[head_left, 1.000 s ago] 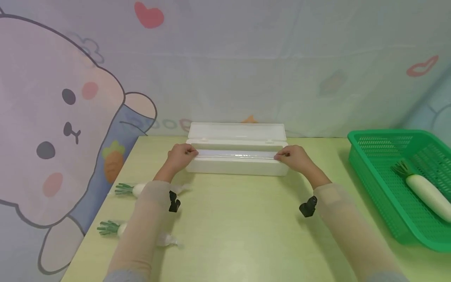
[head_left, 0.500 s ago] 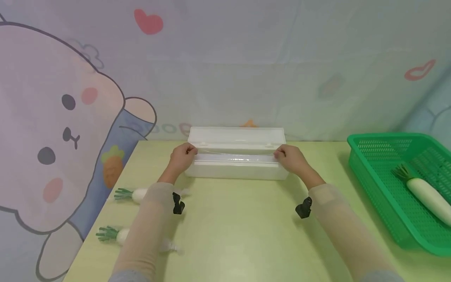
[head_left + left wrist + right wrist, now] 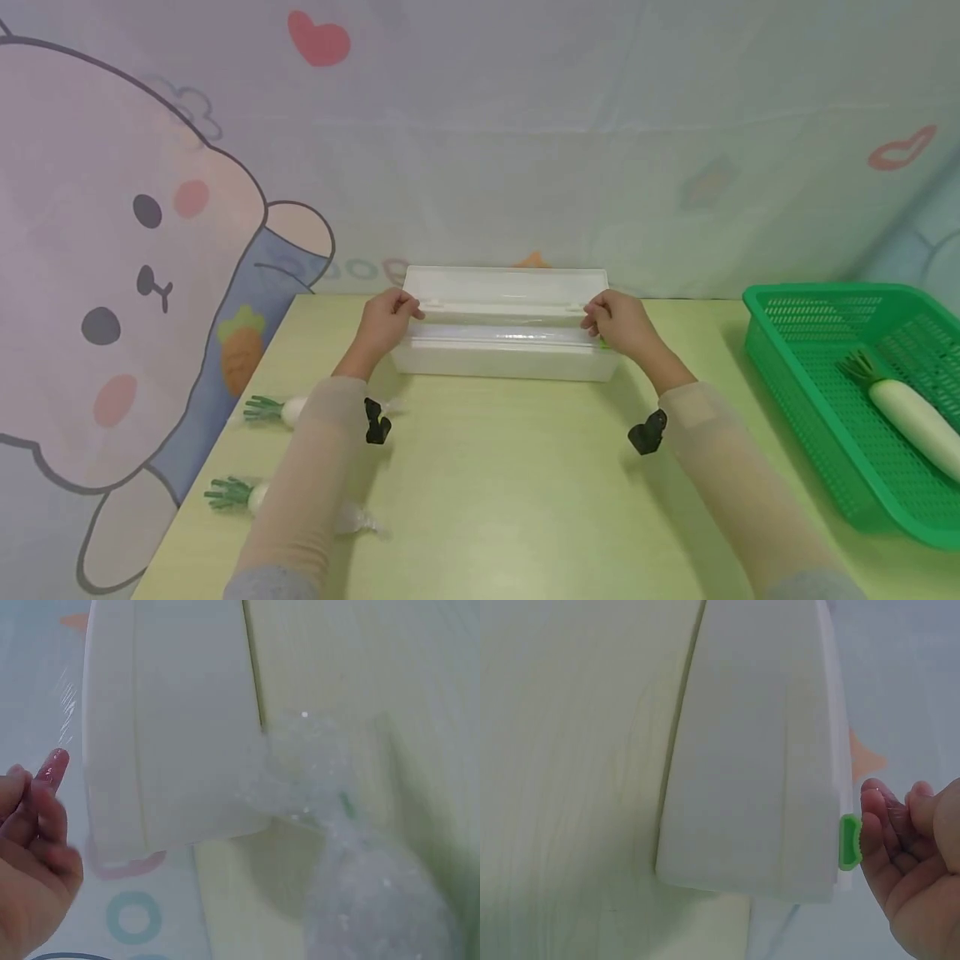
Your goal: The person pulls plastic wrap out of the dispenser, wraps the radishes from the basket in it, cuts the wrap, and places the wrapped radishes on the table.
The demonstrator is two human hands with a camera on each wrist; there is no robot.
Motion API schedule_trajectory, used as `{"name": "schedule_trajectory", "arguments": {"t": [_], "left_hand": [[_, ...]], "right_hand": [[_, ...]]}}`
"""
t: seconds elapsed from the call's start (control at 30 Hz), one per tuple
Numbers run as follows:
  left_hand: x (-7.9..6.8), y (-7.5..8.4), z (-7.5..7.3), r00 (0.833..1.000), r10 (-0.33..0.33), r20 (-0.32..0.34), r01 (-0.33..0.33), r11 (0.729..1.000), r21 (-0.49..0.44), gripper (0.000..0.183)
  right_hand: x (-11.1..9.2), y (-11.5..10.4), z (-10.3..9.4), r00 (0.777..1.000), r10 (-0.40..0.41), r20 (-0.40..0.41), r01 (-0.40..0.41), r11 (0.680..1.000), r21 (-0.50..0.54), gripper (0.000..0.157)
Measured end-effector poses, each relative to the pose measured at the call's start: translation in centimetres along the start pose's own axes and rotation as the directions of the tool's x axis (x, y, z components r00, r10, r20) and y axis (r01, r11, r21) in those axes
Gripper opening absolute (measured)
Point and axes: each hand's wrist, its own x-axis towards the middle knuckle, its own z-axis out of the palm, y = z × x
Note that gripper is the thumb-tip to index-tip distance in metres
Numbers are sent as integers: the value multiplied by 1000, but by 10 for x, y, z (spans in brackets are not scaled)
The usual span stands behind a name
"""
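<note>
A long white cling film box [image 3: 502, 365] stands with its lid [image 3: 504, 285] raised at the table's far side. Inside lies the film roll [image 3: 502, 335]. My left hand [image 3: 384, 323] pinches the cling film's left corner above the box's left end; shiny creases of cling film [image 3: 67, 705] run from its fingertips in the left wrist view. At the other end, my right hand [image 3: 624, 323] pinches the opposite corner between thumb and fingers. The clear sheet spans between both hands over the roll. A green slider [image 3: 850, 841] sits on the box's edge beside my right fingers.
Two film-wrapped white radishes lie at left, the far radish [image 3: 292, 410] and the near radish [image 3: 258, 497], partly behind my left sleeve. At right stands a green basket [image 3: 802, 442] with an unwrapped white radish [image 3: 911, 421]. A printed cloth [image 3: 480, 167] hangs behind the table [image 3: 510, 500].
Both hands have lifted from the roll's front and moved up and back over the box, drawing the film edge with them. Box, radishes and basket keep their places.
</note>
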Motion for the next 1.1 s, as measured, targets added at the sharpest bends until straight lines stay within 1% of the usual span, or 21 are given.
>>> {"name": "schedule_trajectory", "arguments": {"t": [0.17, 0.3, 0.43, 0.53, 0.63, 0.77, 0.9, 1.1], "left_hand": [[2, 6, -2, 1000, 11, -9, -12, 997, -82, 25], [4, 8, -5, 999, 45, -15, -46, 990, -137, 24], [4, 8, -8, 997, 71, -17, -73, 983, -167, 25], [3, 8, -11, 997, 77, -25, -80, 980, -182, 26], [2, 10, -13, 997, 76, -31, -81, 976, -201, 26], [0, 11, -15, 996, 76, -36, -81, 974, -213, 24], [-2, 14, -19, 995, 88, -41, -94, 973, -209, 21], [-3, 21, -24, 992, 103, -67, -115, 973, -201, 23]], "right_hand": [[1, -1, -5, 1000, 5, 6, -6, 998, 61, 25], [1, -2, -10, 999, -23, 28, 20, 995, 98, 28], [0, -4, -14, 997, -58, 55, 54, 996, 70, 36], [-1, -8, -15, 996, -71, 60, 70, 997, 19, 41], [-3, -11, -14, 996, -79, 33, 79, 997, -5, 33], [-6, -13, -14, 994, -96, -43, 95, 995, -26, 25], [-7, -14, -17, 991, -97, -89, 96, 995, -16, 23], [-5, -19, -20, 988, -99, -120, 99, 995, -6, 26]]}}
